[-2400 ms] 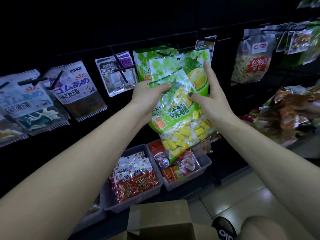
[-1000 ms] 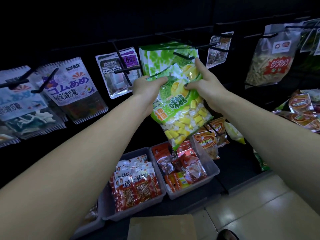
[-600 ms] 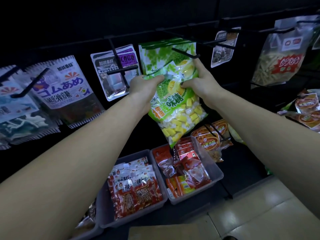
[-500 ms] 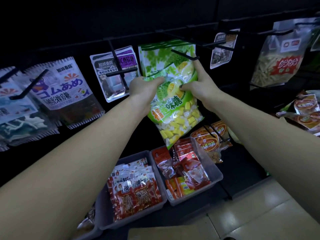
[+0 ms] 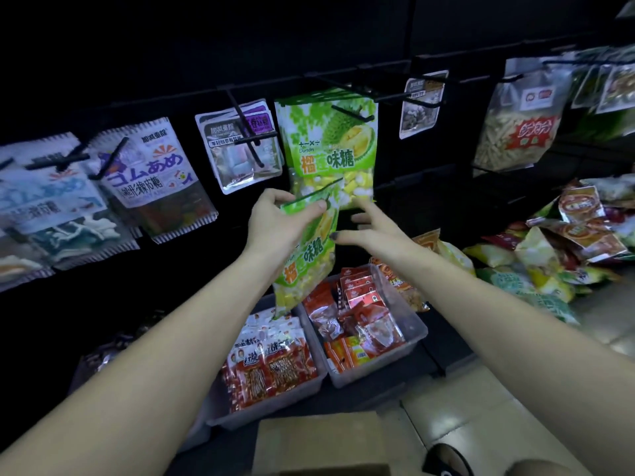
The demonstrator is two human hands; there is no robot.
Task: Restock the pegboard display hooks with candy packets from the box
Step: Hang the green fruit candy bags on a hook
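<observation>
While R hand (image 5: 369, 231) spreads, L grip (image 5: 281, 218) pinches packet (image 5: 309, 259).

Green durian candy packets (image 5: 331, 139) hang on black wire hook (image 5: 352, 113) at middle of dark pegboard wall (image 5: 343, 36); left hand (image 5: 275, 223) pinches loose green durian candy packet (image 5: 305, 259) just below hung ones; right hand (image 5: 372, 233) just right of loose packet, fingers spread; white-and-purple gummy packet (image 5: 240, 146) left of hung packets; white packet with blue lettering (image 5: 154, 176) further left; clear bag of pale sticks (image 5: 515, 132) far right; two clear plastic bins (image 5: 412, 341) of red snack packets below hands; brown cardboard box (image 5: 319, 441) nearest camera.
</observation>
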